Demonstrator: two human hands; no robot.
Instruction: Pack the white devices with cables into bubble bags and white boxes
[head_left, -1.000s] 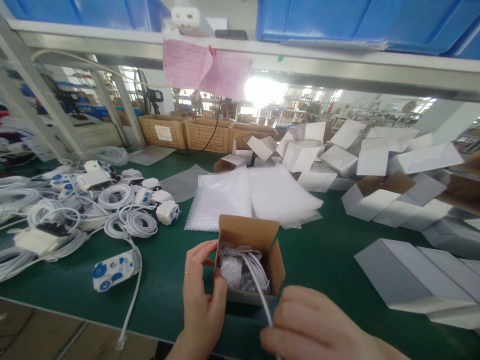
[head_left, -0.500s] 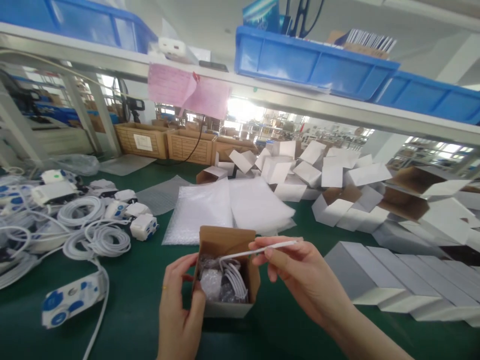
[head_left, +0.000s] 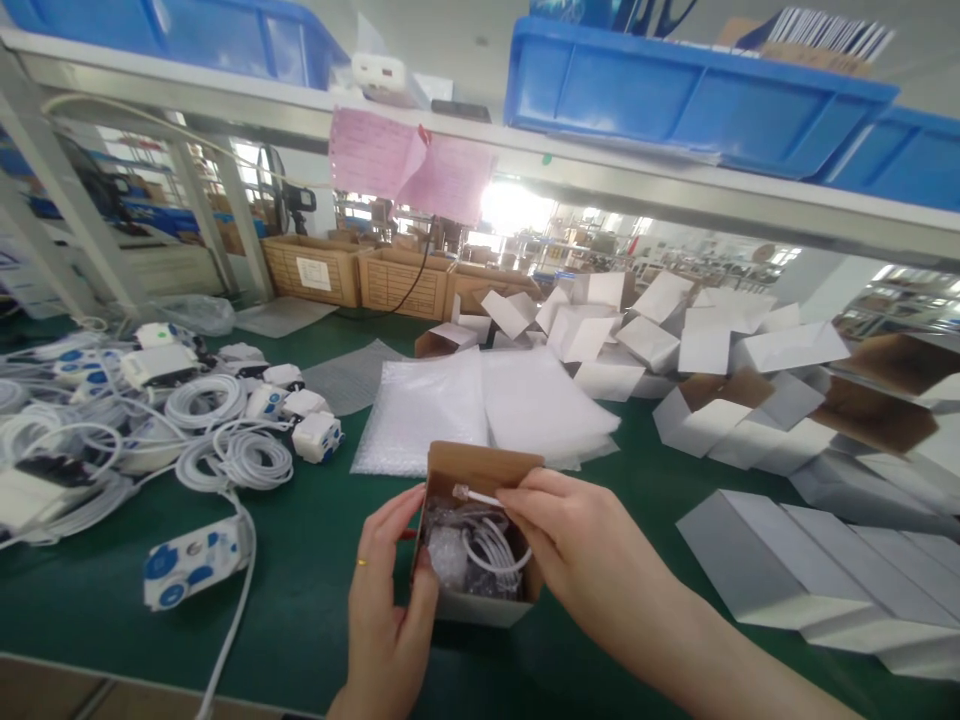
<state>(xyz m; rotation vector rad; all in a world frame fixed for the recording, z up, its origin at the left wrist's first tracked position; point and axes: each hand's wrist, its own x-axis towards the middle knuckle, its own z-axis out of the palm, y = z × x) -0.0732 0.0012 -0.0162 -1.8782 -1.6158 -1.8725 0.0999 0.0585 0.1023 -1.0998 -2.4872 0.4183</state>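
A small open cardboard box (head_left: 480, 466) stands on the green bench in front of me, white outside and brown inside. Inside lie a bubble-wrapped item (head_left: 448, 553) and a coiled white cable (head_left: 491, 548). My left hand (head_left: 388, 600) grips the box's left side, thumb on its front corner. My right hand (head_left: 574, 545) reaches over the box from the right and pinches the cable's plug end (head_left: 466, 493) above the opening.
Coiled white cables and white-and-blue socket units (head_left: 193, 561) crowd the left of the bench. Bubble-wrap bags (head_left: 480, 405) lie behind the box. Folded white cartons (head_left: 810, 565) pile up at right and back. Blue bins (head_left: 675, 85) sit on the shelf overhead.
My right hand has brought the cable end from out at the right down over the box, and more cable now lies coiled inside. The left hand still holds the box.
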